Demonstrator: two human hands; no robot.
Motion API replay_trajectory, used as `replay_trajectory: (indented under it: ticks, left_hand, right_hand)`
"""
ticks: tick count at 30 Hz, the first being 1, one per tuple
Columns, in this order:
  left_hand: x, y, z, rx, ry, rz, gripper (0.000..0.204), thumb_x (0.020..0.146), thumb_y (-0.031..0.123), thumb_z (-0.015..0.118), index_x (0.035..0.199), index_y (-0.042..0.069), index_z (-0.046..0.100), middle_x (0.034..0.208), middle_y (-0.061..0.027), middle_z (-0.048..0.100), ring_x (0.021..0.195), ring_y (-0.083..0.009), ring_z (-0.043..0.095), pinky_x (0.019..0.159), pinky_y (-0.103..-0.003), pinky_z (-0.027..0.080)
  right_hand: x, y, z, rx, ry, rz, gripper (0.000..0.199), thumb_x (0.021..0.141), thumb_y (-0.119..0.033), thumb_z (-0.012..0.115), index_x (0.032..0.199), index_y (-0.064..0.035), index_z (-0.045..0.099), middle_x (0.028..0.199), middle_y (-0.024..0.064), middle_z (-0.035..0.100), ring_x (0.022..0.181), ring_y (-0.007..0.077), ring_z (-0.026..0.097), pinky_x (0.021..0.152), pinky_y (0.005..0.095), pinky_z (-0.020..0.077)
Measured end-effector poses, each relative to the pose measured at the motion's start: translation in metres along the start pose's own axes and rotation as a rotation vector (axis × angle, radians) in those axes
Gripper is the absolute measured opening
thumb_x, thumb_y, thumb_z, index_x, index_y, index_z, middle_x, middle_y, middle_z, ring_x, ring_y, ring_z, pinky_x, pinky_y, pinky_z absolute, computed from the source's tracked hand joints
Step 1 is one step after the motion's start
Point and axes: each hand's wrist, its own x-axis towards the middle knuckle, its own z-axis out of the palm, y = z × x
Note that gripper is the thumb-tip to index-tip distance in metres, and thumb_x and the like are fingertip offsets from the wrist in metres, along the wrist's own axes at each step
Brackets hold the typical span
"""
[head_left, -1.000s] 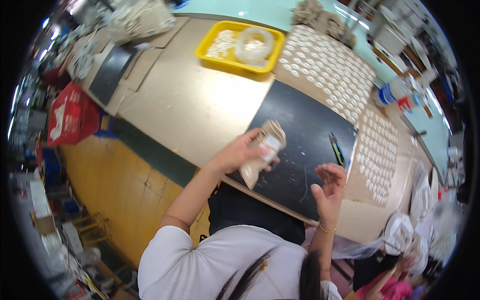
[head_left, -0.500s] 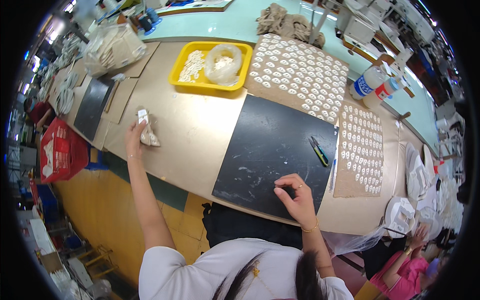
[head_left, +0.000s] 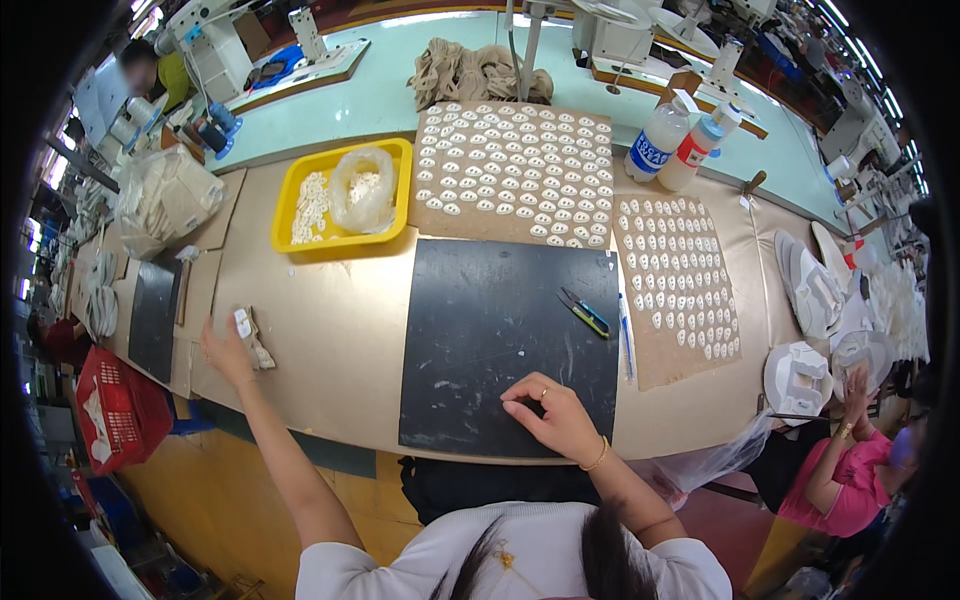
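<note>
My left hand [head_left: 230,352] is over the left part of the brown-covered table with its fingers apart. Beside its thumb lies a small bundle of white and beige pieces [head_left: 258,345], which the hand does not grip. My right hand [head_left: 553,418] is above the lower edge of a scuffed black mat [head_left: 480,330]. Its thumb and fingers are curled together; anything between the tips is too small to make out. Green-handled thread snips [head_left: 584,313] lie on the mat's right part.
Behind the mat, a yellow tray [head_left: 404,190] holds small white pieces and a plastic bag. Two brown boards [head_left: 440,225] [head_left: 660,372] carry rows of white pieces. Two bottles [head_left: 657,140] [head_left: 693,152] stand at the back right. A red basket [head_left: 135,408] is at left; a co-worker in pink [head_left: 842,480] sits at right.
The view has swung, shifting the whole scene. My left fingers, earlier against the bundle, now spread to its left. My right hand keeps its curled shape over the mat.
</note>
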Motion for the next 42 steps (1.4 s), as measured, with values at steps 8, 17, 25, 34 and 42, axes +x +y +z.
replay_trajectory:
  ticks: [8,17,25,34,42]
  left_hand:
    - [0.018,0.272,0.059,-0.419,-0.147,0.699,0.043,0.091,0.021,0.073,0.129,0.003,0.065,0.143,-0.0227,0.053,0.132,-0.0398,0.048,0.113,-0.048,0.037]
    - [0.040,0.485,0.177,-0.386,-0.288,0.555,0.056,0.085,0.037,0.078,0.125,0.001,0.062,0.132,-0.0198,0.058,0.119,-0.0381,0.060,0.098,-0.046,0.052]
    - [0.048,0.523,0.200,-0.185,-0.310,0.406,0.059,0.079,0.043,0.080,0.120,0.005,0.064,0.123,-0.0129,0.062,0.116,-0.0324,0.060,0.096,-0.047,0.051]
    - [0.079,0.450,0.121,-1.570,-0.508,0.178,0.049,0.098,0.039,0.061,0.127,-0.001,0.060,0.114,-0.0070,0.067,0.100,-0.0125,0.065,0.084,-0.028,0.054]
    - [-0.068,0.363,-0.016,-2.213,-1.493,-0.366,0.073,0.100,0.053,0.041,0.138,-0.008,0.052,0.127,-0.0261,0.064,0.120,-0.0395,0.063,0.109,-0.049,0.047]
  right_hand:
    - [0.019,0.012,0.016,-0.213,-0.016,-0.247,0.008,0.091,-0.017,0.072,0.095,-0.0097,0.071,0.088,0.0072,0.067,0.081,0.0286,0.066,0.075,0.0392,0.0513]
    - [0.024,0.022,0.027,-0.290,0.047,-0.276,0.007,0.090,-0.018,0.074,0.093,-0.0115,0.072,0.082,0.0044,0.067,0.073,0.0257,0.068,0.065,0.0363,0.0532]
    - [0.022,0.025,0.031,-0.171,-0.096,0.013,0.017,0.092,-0.026,0.067,0.099,-0.0153,0.078,0.095,0.0122,0.073,0.093,0.0360,0.070,0.081,0.0457,0.0559]
    - [0.025,0.019,0.025,-0.276,0.008,-0.221,0.007,0.092,-0.022,0.072,0.094,-0.0150,0.074,0.081,0.0026,0.069,0.071,0.0225,0.069,0.064,0.0338,0.0547]
    - [0.031,-0.018,-0.010,-0.001,0.297,-0.255,0.007,0.094,-0.007,0.070,0.095,-0.0004,0.072,0.090,0.0098,0.071,0.079,0.0191,0.066,0.073,0.0300,0.0526]
